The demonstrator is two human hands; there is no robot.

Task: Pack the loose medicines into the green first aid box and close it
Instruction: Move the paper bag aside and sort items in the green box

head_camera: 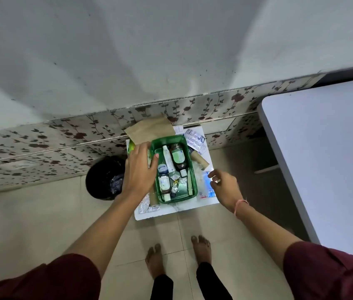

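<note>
Two hands reach over a white board (171, 211) on the floor. Spread flat, the left hand (139, 169) hides the green box's (172, 140) left wall. Its long axis runs from the feet toward the wall, bottles (177, 156) lying lengthwise. Over blurred packets (208, 187) by the board's right edge, the right hand (225, 187) curls loosely, seemingly empty.

Small white table (195, 207) carries open green box (194, 182), brown paper bag (149, 129), blister strips (196, 140), cardboard roll (199, 160), foil strip (147, 207) & blue packet (209, 187)
</note>
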